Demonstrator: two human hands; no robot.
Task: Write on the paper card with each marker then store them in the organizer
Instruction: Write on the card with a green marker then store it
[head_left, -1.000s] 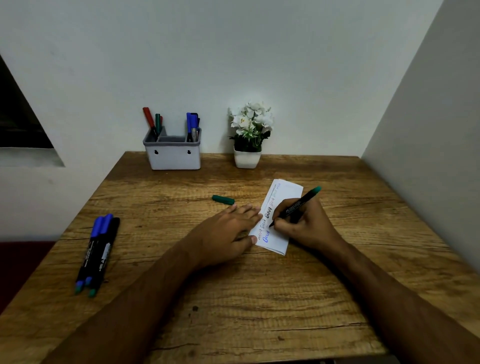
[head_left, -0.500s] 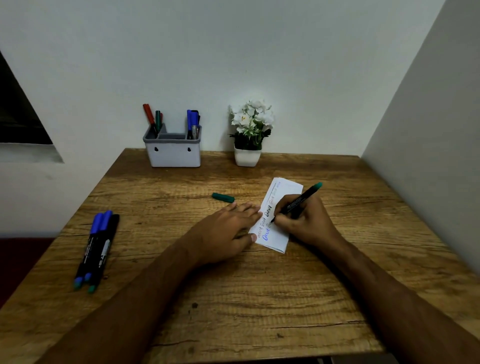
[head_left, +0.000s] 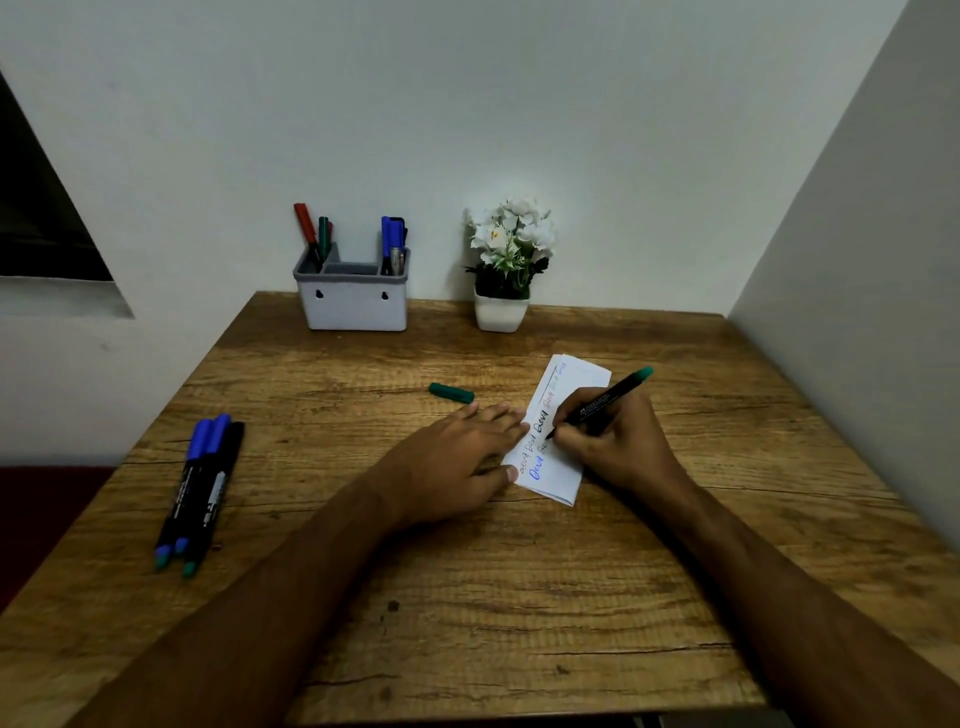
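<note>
the left hand (head_left: 457, 462) lies flat and open, pinning the paper card (head_left: 558, 431) right of centre on the counter (head_left: 519, 597) so the right hand (head_left: 613, 441), closed around the green marker (head_left: 602, 402), can write steadily.

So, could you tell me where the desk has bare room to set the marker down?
Bare wood lies between the loose markers and the left hand, along the near edge, and right of the right hand. It is crowded around the card and cap.
</note>
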